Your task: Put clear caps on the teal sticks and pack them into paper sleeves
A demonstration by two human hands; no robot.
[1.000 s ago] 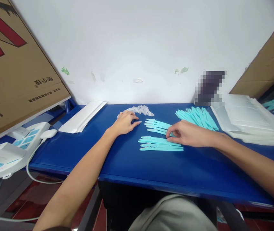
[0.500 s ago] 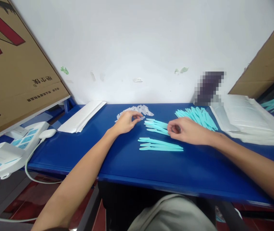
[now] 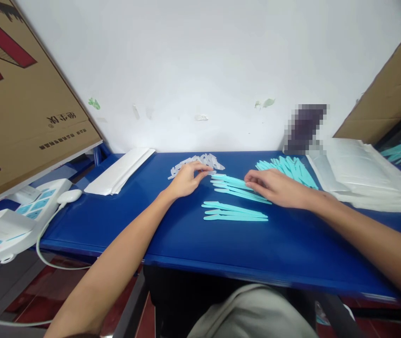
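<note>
Razors and blade caps on a glossy blue surface [image 3: 172, 230]. Compared with a second earlier, the right hand [image 3: 274, 187] has moved from the lower razors [image 3: 235, 218] to the handle ends of the upper razors [image 3: 232, 180]; its thumb and fingertips are curled in, but whether they grip a handle cannot be told. The left hand [image 3: 187, 178], thumb and forefinger pinched on a translucent cap [image 3: 213, 172], has shifted rightward, bringing the cap just beside the uppermost razor tip; contact is unclear. Both hands thus attend, it seems, to one razor group. The razors are slender, turquoise, apparently moulded plastic, tapering and bent near the tip; the caps are short, frosty slips. Behind lie a cap heap [image 3: 214, 162] and a fanned razor pile [image 3: 294, 171].
</note>
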